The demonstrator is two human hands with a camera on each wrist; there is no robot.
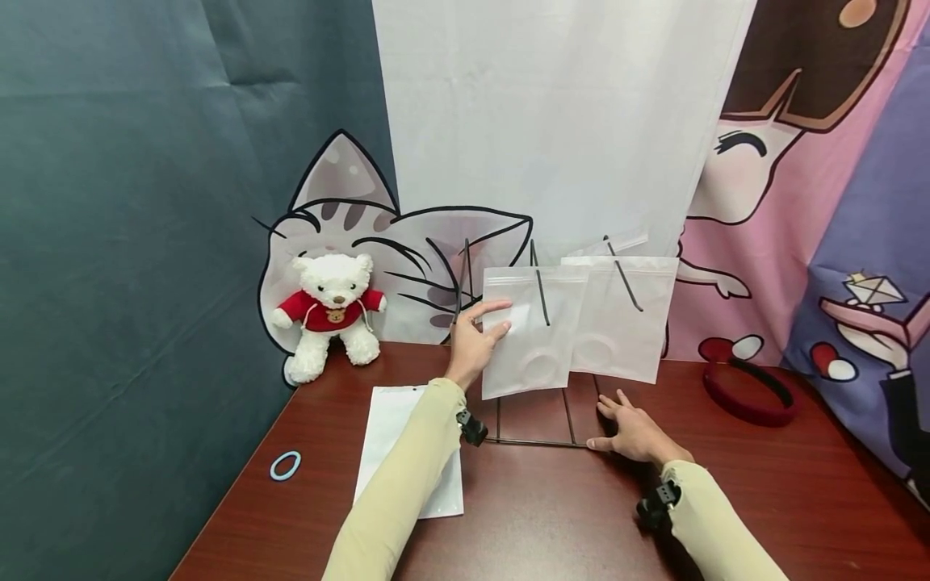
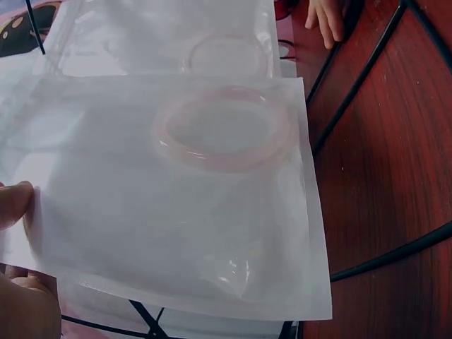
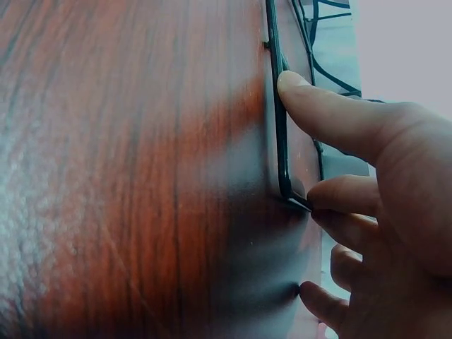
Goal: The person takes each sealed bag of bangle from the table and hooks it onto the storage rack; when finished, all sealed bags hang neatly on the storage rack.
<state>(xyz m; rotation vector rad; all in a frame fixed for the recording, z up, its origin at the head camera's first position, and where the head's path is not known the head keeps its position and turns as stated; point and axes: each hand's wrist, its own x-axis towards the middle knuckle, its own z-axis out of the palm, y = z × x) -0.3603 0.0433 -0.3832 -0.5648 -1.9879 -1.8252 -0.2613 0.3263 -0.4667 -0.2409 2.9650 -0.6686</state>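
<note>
A translucent zip bag (image 1: 530, 331) with a pale pink ring (image 2: 226, 131) inside hangs on a dark hook of a wire rack (image 1: 538, 442). My left hand (image 1: 475, 343) pinches this bag's left edge, thumb in front and fingers behind. To the right, a similar bag (image 1: 625, 323) with a ring inside hangs on another hook, and part of a further bag shows behind it. My right hand (image 1: 635, 432) is spread at the rack's front right base corner. In the right wrist view its thumb rests on the front wire, other fingertips at the corner and tabletop.
On the brown table, a white packet (image 1: 385, 420) lies partly under my left forearm, with a light blue band (image 1: 285, 466) farther left. A white teddy bear (image 1: 334, 311) in red sits at the back left. A dark red headband (image 1: 748, 407) lies at right.
</note>
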